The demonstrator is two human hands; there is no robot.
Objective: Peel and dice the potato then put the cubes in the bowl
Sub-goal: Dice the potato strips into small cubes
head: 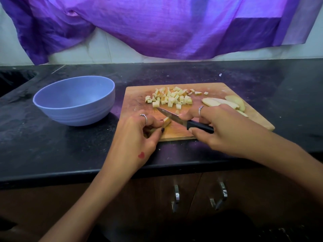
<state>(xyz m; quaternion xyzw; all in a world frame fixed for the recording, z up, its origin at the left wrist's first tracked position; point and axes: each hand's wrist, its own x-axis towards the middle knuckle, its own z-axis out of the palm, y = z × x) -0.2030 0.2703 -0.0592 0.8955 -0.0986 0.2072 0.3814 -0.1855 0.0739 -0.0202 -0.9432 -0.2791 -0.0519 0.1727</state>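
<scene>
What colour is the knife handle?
Black; the knife handle shows best in the head view.

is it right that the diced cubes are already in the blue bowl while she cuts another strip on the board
Not quite. The head view shows the blue bowl holding nothing; the diced cubes lie piled on the board. The rest stands: the right hand holds the knife over a strip held by the left hand.

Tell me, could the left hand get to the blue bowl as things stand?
Probably yes: the bowl stands open on the counter just left of the left hand, nothing between, though that hand first must release the potato strip.
</scene>
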